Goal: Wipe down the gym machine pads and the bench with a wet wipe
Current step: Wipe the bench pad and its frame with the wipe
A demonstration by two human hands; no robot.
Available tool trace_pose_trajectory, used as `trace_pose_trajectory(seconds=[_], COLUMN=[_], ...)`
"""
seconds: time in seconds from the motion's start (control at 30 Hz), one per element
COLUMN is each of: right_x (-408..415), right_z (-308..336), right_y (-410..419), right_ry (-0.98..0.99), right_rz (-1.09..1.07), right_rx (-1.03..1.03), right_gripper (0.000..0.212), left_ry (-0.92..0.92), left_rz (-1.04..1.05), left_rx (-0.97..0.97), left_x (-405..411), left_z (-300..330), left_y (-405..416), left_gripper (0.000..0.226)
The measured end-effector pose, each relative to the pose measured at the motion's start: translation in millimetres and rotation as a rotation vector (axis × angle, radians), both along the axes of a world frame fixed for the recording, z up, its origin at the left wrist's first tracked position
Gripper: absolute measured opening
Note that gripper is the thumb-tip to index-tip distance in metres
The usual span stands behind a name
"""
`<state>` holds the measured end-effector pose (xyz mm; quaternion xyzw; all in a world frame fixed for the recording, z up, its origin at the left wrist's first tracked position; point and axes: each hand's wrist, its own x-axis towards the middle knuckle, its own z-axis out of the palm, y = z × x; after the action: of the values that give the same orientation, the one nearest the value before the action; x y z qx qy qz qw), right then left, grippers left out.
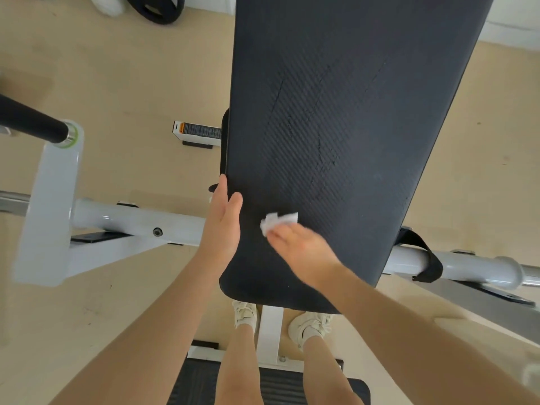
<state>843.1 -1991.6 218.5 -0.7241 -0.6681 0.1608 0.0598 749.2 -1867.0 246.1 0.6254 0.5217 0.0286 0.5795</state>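
- The bench (pixel 350 112) pad runs from the lower centre to the top of the frame.
- The left hand (pixel 223 220) lies flat-fingered along its left edge, likely to steady it.
- The right hand (pixel 298 244), blurred, presses the wet wipe (pixel 277 222) onto the pad at lower centre; its grip looks flat rather than curled, spreading pressure for wiping.

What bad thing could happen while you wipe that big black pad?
The wet wipe is small and bunched under the right hand, so parts of the wide bench pad may get missed. The pad's surface looks cracked, and the wipe might snag there. The left hand rests at the edge and could slip off.
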Motion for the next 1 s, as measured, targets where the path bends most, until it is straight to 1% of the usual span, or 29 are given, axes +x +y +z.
trace_pose_trajectory(seconds=[0.03, 0.07, 0.1, 0.13, 0.17, 0.23, 0.27, 0.3, 0.33, 0.37, 0.4, 0.5, 0.53, 0.63, 0.7, 0.77, 0.8, 0.83, 0.87, 0.93, 0.97, 1.0], right_x=[-2.3, 0.1, 5.7, 18.0, 34.6, 70.8, 86.5, 99.4, 109.2, 114.4, 114.5, 104.1, 97.6, 83.4, 82.2, 83.8, 84.9, 86.3, 86.5, 89.9, 93.7, 98.1], right_z=[4.7, 8.3, 20.8, 31.2, 39.0, 51.6, 60.4, 60.7, 58.4, 55.7, 51.5, 48.4, 47.0, 34.6, 28.1, 28.3, 31.8, 34.4, 41.4, 54.6, 59.8, 65.8], right_y=[-5.3, -5.6, 2.1, 13.2, 24.8, 49.7, 63.5, 72.0, 77.0, 82.1, 83.7, 83.5, 81.0, 74.2, 75.2, 79.2, 81.1, 82.0, 82.9, 83.5, 85.1, 87.6], right_ry=[-0.007, -0.017, 0.032, 0.06, 0.086, 0.007, -0.05, -0.086, -0.102, -0.093, -0.086, -0.089, -0.085, -0.109, -0.142, -0.184, -0.203, -0.192, -0.127, -0.005, 0.079, 0.056], right_rz=[0.043, 0.044, -0.083, -0.222, -0.325, -0.464, -0.514, -0.532, -0.535, -0.535, -0.526, -0.484, -0.469, -0.425, -0.419, -0.458, -0.492, -0.518, -0.522, -0.493, -0.495, -0.502], right_rx=[-0.121, -0.117, -0.038, 0.058, 0.106, 0.321, 0.411, 0.501, 0.505, 0.465, 0.433, 0.421, 0.401, 0.41, 0.438, 0.436, 0.429, 0.411, 0.374, 0.343, 0.366, 0.393], right_gripper=[0.06, 0.053, 0.041, 0.022, 0.008, 0.017, 0.019, 0.022, 0.025, 0.027, 0.027, 0.036, 0.034, 0.011, 0.02, 0.013, 0.018, 0.024, 0.026, 0.024, 0.02, 0.016], left_ry=[0.014, 0.027, 0.04, 0.067, 0.11, 0.194, 0.221, 0.246, 0.272, 0.293, 0.304, 0.298, 0.295, 0.296, 0.296, 0.299, 0.3, 0.298, 0.296, 0.291, 0.289, 0.287], left_rz=[-0.011, -0.028, -0.054, -0.101, -0.176, -0.334, -0.401, -0.456, -0.493, -0.511, -0.516, -0.507, -0.514, -0.543, -0.549, -0.552, -0.553, -0.553, -0.553, -0.554, -0.554, -0.552], left_rx=[0.001, 0.009, 0.034, 0.089, 0.182, 0.42, 0.511, 0.559, 0.575, 0.573, 0.564, 0.557, 0.565, 0.593, 0.607, 0.609, 0.606, 0.605, 0.604, 0.61, 0.613, 0.618], left_x=[1.3, 2.6, 3.4, 3.6, 3.3, 3.2, 3.6, 4.2, 5.1, 5.9, 6.5, 5.5, 4.3, 0.6, -0.9, -1.2, -1.4, -1.4, -1.7, -2.4, -2.7, -2.8], left_z=[1.8, 2.3, 2.3, 1.7, 1.4, -1.2, -3.9, -5.6, -7.4, -8.2, -8.6, -5.8, -5.6, -7.8, -9.6, -10.3, -10.9, -10.7, -10.8, -10.7, -10.9, -11.3], left_y=[0.8, 1.7, 1.8, 1.1, -0.9, -6.4, -9.3, -12.2, -14.4, -15.4, -15.6, -12.9, -11.7, -9.5, -8.9, -8.8, -8.8, -8.6, -8.4, -7.9, -7.8, -7.9], left_gripper=[0.052, 0.053, 0.055, 0.058, 0.062, 0.071, 0.075, 0.077, 0.079, 0.079, 0.078, 0.075, 0.074, 0.074, 0.074, 0.074, 0.074, 0.074, 0.074, 0.073, 0.073, 0.073])
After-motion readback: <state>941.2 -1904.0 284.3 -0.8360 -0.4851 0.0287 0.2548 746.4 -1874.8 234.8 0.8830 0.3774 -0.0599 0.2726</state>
